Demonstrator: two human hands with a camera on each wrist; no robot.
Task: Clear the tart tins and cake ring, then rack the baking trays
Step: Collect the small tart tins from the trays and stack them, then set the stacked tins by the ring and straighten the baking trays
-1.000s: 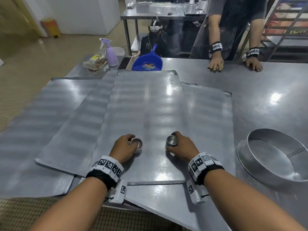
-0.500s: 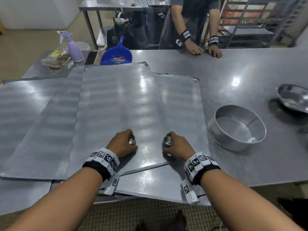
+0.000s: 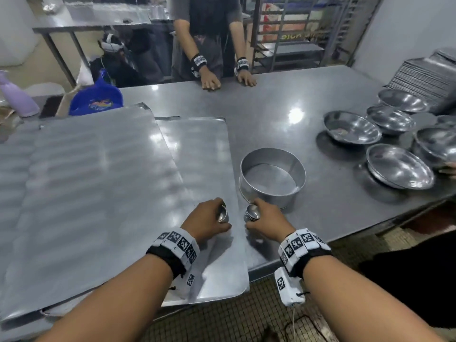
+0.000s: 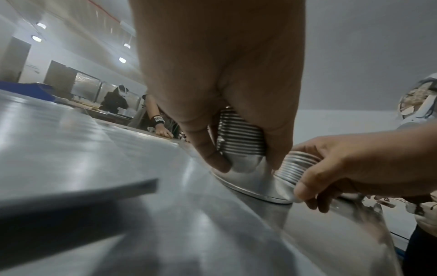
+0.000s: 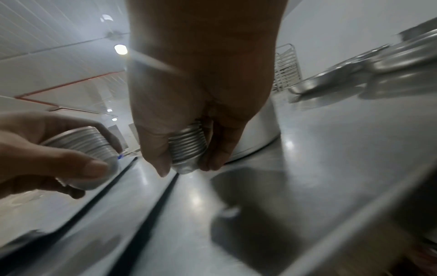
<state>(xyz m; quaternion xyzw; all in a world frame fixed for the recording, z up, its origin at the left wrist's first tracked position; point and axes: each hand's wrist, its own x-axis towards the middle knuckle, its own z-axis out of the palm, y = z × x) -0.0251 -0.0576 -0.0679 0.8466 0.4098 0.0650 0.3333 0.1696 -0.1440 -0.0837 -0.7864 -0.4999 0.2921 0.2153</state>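
My left hand (image 3: 209, 219) grips a nested stack of small tart tins (image 3: 222, 214) just above the right edge of the baking trays (image 3: 98, 193); the left wrist view shows the ridged stack (image 4: 241, 138) between thumb and fingers. My right hand (image 3: 265, 222) grips a second stack of tart tins (image 3: 252, 212) over the bare table, close to the cake ring (image 3: 272, 177). The right wrist view shows this stack (image 5: 188, 149) in the fingers with the cake ring (image 5: 257, 134) right behind. Several flat trays lie overlapped at the left.
Several steel bowls (image 3: 399, 166) sit at the right of the steel table (image 3: 283, 112), beside a tall pile of trays (image 3: 424, 77). Another person's hands (image 3: 211, 81) rest on the far edge. A blue dustpan (image 3: 96, 98) and lilac spray bottle (image 3: 17, 97) stand back left.
Both hands have carried their tin stacks to the right, off the middle tray to its right edge and beside the cake ring. The view has swung right, showing the bowls.
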